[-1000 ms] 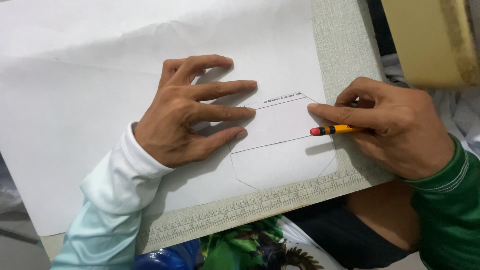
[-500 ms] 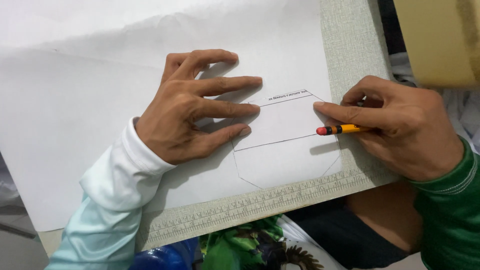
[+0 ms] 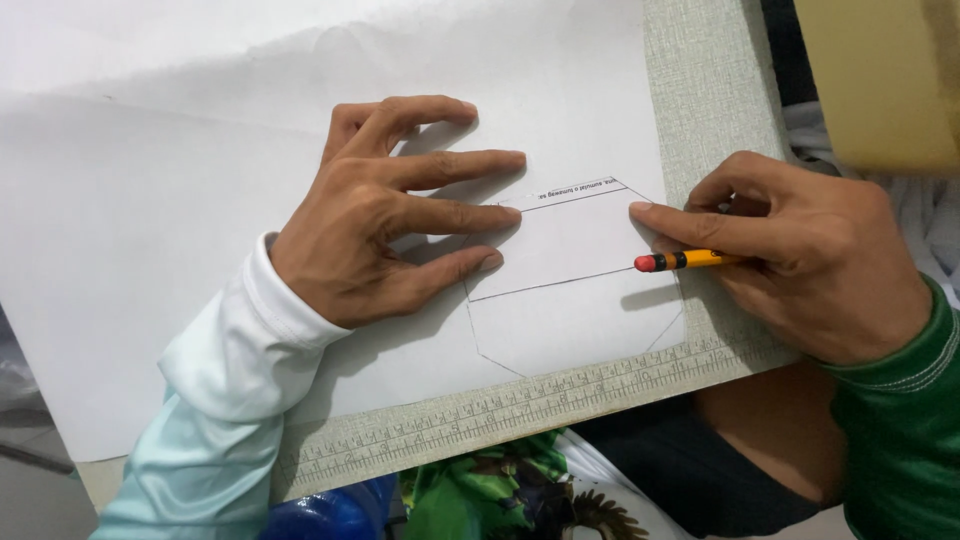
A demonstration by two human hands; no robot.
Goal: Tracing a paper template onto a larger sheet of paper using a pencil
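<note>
Much of the pencil (image 3: 685, 260) is being covered by the right hand (image 3: 810, 255); only its red eraser end and a short orange stretch are being shown, and its tip is hidden under the palm. The far and left edges of the white paper sheet (image 3: 150, 250) are being cut off by the frame, and part of the drawn outline (image 3: 575, 285) is being hidden beneath the left hand (image 3: 385, 215). The small printed line at the far side of the outline is too small to be read. The grey board (image 3: 700, 90) under the sheet is being seen only along its right and near edges, where ruler marks are printed.

2 hands, 1 pencil, 1 sheet and 1 board are being counted. The left hand is being pressed flat and open on the paper, fingers spread, gripping nothing. The right hand is being closed around the pencil at the outline's right edge, its forefinger stretched toward the paper. The green cloth (image 3: 480, 495) at the near edge is possibly patterned fabric.
</note>
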